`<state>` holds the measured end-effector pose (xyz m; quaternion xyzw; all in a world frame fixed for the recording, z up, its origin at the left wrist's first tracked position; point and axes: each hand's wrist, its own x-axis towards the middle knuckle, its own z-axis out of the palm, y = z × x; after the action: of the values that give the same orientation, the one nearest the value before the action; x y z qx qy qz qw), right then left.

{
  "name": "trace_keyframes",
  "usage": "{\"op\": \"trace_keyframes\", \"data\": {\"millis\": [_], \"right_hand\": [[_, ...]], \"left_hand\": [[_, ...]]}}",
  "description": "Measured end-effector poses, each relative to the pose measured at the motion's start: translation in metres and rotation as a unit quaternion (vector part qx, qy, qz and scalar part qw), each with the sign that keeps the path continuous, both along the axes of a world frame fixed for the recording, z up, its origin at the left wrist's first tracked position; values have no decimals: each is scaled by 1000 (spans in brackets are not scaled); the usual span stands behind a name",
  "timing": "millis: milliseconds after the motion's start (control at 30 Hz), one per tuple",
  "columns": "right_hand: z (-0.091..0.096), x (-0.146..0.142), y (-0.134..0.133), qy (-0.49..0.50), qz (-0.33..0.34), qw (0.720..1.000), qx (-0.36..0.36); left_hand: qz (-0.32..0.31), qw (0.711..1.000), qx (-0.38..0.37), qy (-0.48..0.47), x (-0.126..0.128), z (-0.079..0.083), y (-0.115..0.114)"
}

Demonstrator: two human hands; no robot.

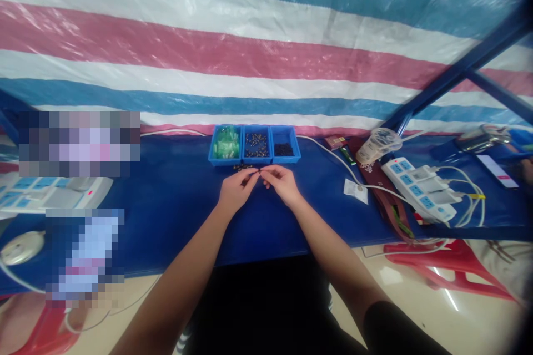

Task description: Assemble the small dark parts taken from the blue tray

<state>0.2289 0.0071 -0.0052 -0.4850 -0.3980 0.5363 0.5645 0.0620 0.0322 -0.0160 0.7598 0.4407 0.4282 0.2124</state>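
Note:
My left hand (pixel 235 189) and my right hand (pixel 283 183) meet fingertip to fingertip above the blue table, both pinched closed. Between them shows a small dark part (pixel 259 171), too tiny to name. Just beyond the fingers stand three blue bins side by side. In the left bin (pixel 211 162) lie translucent green pieces (pixel 226 143). Small metal parts (pixel 257 147) fill some of the middle bin, and small black pieces (pixel 283 150) lie in the right bin (pixel 291 160). A few loose metal parts (pixel 241 167) rest on the table before the bins, beside my left fingertips.
To the right are a clear plastic cup (pixel 378 145), a white power strip (pixel 418 188) with plugged-in cables, a small packet (pixel 355 191) and a phone (pixel 497 171). Another power strip (pixel 62 193) sits left. A striped sheet (pixel 250 55) hangs behind the table.

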Motion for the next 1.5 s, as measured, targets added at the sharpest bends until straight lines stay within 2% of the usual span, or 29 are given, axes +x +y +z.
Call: {"op": "trace_keyframes", "data": {"millis": [133, 267, 333, 433, 500, 600, 700, 733, 800, 867, 1033, 1267, 1367, 1500], "right_hand": [[3, 2, 7, 87, -17, 995, -37], [6, 1, 18, 117, -22, 993, 17], [3, 2, 19, 80, -8, 996, 41], [-6, 6, 13, -90, 4, 995, 48], [-10, 7, 7, -250, 13, 964, 89], [-12, 0, 2, -443, 57, 881, 157], [-9, -14, 2, -590, 79, 792, 135], [-8, -18, 3, -624, 72, 770, 115], [-6, -24, 4, -656, 66, 746, 91], [-6, -26, 4, -655, 61, 747, 91], [-8, -20, 5, -617, 38, 779, 108], [-8, -18, 5, -598, 56, 792, 115], [-5, -25, 2, -618, 50, 777, 106], [-3, -34, -1, -639, 101, 750, 137]], "left_hand": [[25, 1000, -5, -14, -1, 1, 1], [45, 999, -5, -16, -3, 4, 2], [46, 999, -3, -15, -3, 5, 2], [65, 998, 0, -19, -2, 7, 1], [99, 995, 4, -30, -2, 8, 2], [160, 985, 1, -66, -3, 11, 4], [189, 978, -12, -91, -5, 13, 6], [191, 977, -15, -93, -6, 13, 6], [187, 978, -16, -93, -6, 13, 6], [180, 979, -14, -91, -7, 12, 5], [172, 981, -15, -85, -8, 7, 6], [136, 988, -16, -74, -5, 6, 6], [145, 986, -17, -84, -4, 7, 7], [155, 983, -27, -92, -3, 8, 8]]}}
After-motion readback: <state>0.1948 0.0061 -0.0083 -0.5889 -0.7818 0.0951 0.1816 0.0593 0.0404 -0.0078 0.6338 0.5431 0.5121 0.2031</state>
